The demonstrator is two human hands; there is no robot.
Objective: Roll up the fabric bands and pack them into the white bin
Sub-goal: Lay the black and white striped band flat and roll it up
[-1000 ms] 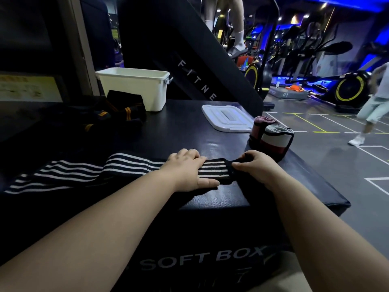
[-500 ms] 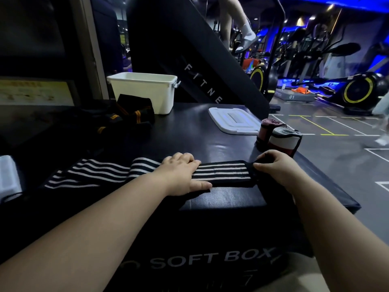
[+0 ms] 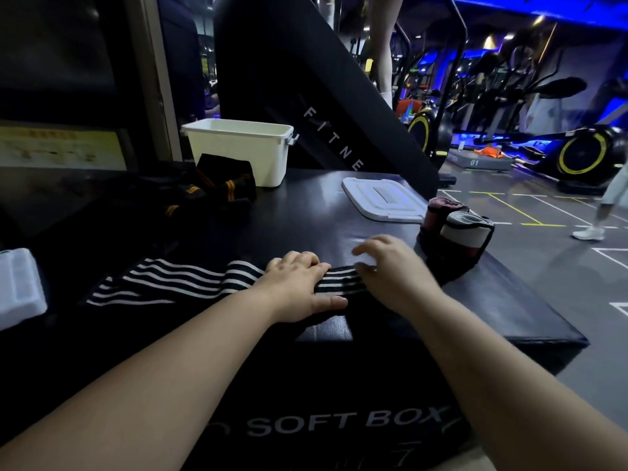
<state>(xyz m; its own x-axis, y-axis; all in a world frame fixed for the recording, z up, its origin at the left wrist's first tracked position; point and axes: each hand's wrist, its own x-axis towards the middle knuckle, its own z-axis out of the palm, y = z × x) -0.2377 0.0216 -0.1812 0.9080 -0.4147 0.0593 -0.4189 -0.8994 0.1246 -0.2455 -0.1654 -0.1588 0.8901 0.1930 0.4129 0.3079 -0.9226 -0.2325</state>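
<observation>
At box point(image 3: 306, 215) edge, left hand point(image 3: 299, 287) pressing band point(image 3: 176, 283)

A dim gym is lit in blue along the ceiling point(image 3: 560, 11). The grey floor point(image 3: 543, 283) is marked with white and yellow lines. Bikes point(image 3: 608, 141) with yellow-rimmed wheels point(image 3: 577, 154) are ranged at the right, and a black slanted panel point(image 3: 289, 79) lettered FITNE is seen behind.

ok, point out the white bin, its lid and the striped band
white bin point(image 3: 238, 144): head view, front wall.
lid point(image 3: 384, 198): head view, centre panel of its top.
striped band point(image 3: 176, 282): head view, flat unrolled stretch.
</observation>
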